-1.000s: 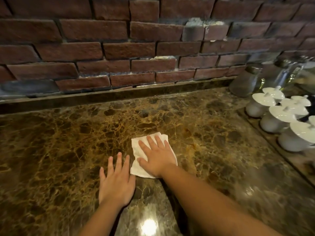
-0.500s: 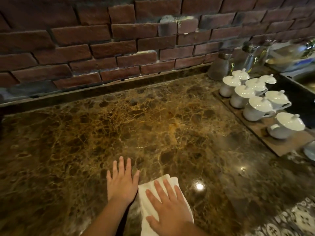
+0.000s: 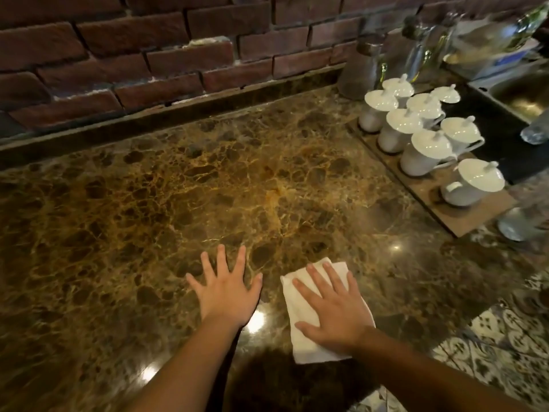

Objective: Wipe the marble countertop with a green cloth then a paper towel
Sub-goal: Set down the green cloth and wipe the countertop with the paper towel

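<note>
Head view: brown, gold-veined marble bench fills the frame, glossy with light spots. Low and right of centre lies a folded white paper towel, pressed flat under the right hand, fingers spread, gripping nothing. Just left, the left hand rests palm-down, fingers splayed, empty.

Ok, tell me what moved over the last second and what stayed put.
The right hand slid the paper towel from mid-counter toward the near edge, then a little rightward, away from the left hand. The left hand also came nearer. Both hands stayed flat on the marble countertop; nothing was gripped or released. The lidded cups stayed on their board.
</note>
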